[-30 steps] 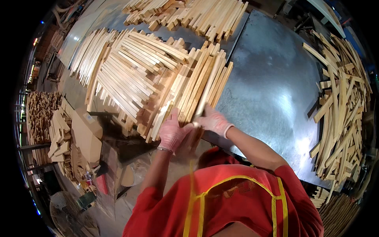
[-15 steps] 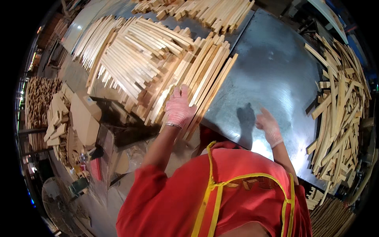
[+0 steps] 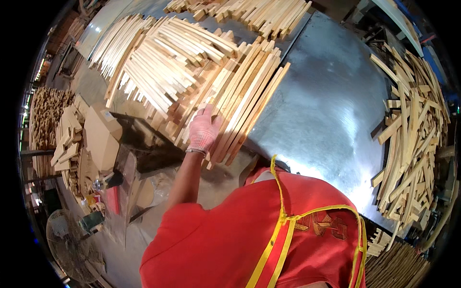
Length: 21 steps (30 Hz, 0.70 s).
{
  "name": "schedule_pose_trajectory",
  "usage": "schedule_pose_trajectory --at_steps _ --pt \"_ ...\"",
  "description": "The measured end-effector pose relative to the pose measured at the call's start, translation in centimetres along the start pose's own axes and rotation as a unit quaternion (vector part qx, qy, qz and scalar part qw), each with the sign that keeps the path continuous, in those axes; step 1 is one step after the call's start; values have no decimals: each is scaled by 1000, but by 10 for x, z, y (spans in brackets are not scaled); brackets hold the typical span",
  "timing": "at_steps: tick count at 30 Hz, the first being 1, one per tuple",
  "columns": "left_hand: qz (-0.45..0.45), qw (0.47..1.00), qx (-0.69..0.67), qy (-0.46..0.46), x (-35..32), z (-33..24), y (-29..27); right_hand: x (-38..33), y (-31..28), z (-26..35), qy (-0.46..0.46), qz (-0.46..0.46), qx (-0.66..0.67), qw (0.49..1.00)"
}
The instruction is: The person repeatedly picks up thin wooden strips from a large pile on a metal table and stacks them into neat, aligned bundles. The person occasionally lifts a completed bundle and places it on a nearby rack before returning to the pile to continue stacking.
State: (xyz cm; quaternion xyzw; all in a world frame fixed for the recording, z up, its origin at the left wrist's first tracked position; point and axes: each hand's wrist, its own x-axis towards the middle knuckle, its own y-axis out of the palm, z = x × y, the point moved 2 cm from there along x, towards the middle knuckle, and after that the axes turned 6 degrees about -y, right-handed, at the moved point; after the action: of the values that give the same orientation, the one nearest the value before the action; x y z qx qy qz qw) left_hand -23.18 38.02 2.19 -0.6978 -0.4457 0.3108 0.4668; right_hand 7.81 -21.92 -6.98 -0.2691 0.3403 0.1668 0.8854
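Note:
My left hand (image 3: 204, 128), in a pinkish work glove, lies on the near ends of long pale wooden strips (image 3: 242, 93). Its fingers look stretched out over the wood, and I see no strip clearly gripped in them. The strips lie side by side, slanting away from me, their near ends jutting past the table edge. To the left, more strips (image 3: 158, 72) are stacked in layers. My right hand is out of sight; my red shirt (image 3: 230, 230) with yellow-edged straps fills the lower middle.
A shiny metal tabletop (image 3: 326, 101) stretches to the right of the strips. Beyond it lies a jumbled heap of wooden offcuts (image 3: 413, 129). More strips (image 3: 259, 17) lie at the far side. At left stand a cardboard box (image 3: 101, 139) and a fan (image 3: 72, 245).
My left hand has shifted slightly left and nearer along the strips. My right hand, earlier raised over the metal tabletop, has gone out of view. My body has leaned to the right.

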Motion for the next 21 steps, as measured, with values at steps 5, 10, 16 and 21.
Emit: schedule_pose_trajectory --at_steps 5,10,16,21 --pt "-52 988 60 131 4 -70 6 -9 -43 -30 -28 -31 -9 999" --pt "-71 950 64 297 -28 -139 52 -15 -52 72 -104 35 -10 994" --pt "8 918 54 393 -87 -173 140 80 -196 116 -188 -193 -194 944" --pt "181 880 130 420 -131 -227 183 132 -268 169 -132 -272 -387 871"
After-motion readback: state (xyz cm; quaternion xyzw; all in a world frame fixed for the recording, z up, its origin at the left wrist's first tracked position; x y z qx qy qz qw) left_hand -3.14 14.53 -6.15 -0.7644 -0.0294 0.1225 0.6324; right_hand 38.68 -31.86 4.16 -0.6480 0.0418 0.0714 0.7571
